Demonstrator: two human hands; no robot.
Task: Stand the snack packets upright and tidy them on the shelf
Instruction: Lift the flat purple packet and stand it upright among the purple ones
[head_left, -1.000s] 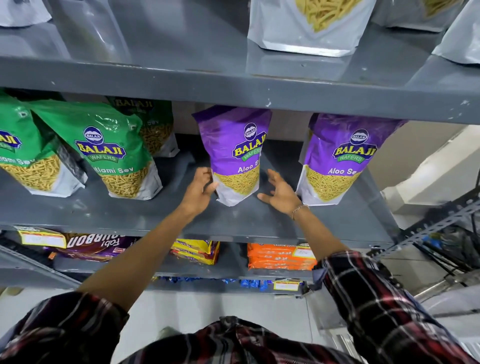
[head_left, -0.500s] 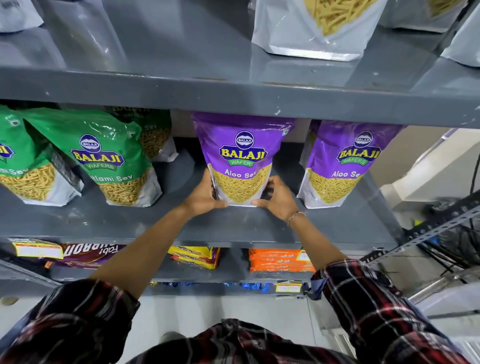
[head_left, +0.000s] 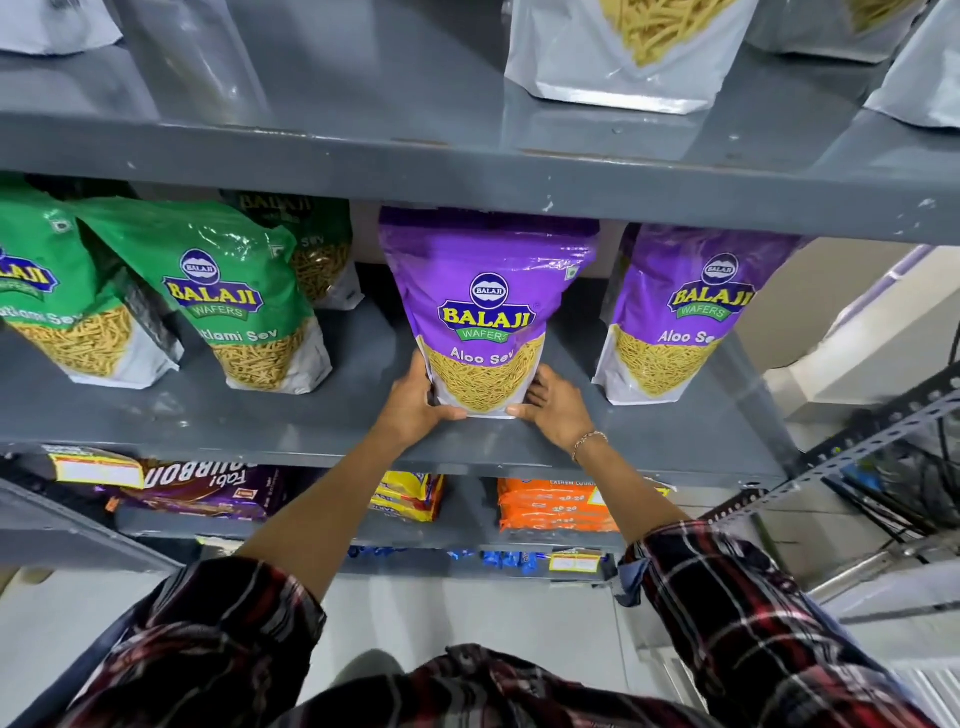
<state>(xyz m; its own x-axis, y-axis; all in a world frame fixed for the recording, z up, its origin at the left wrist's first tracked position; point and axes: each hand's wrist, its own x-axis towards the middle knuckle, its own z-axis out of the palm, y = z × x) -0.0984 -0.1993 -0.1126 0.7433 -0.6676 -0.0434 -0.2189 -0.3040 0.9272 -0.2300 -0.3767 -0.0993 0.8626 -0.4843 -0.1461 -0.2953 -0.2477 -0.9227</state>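
Both hands, left hand (head_left: 415, 402) and right hand (head_left: 553, 405), clasp the upright purple packet's (head_left: 485, 312) base between their grip.

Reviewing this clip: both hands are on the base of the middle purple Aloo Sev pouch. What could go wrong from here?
1. The left hand and right hand grip only the bottom corners of the middle purple Aloo Sev pouch; its tall top is unsupported and may tip once released.
2. Its top edge sits close under the grey metal shelf above, so lifting could snag or crumple it.
3. Sliding it right could bump the neighbouring purple Aloo Sev pouch, which already appears to lean.
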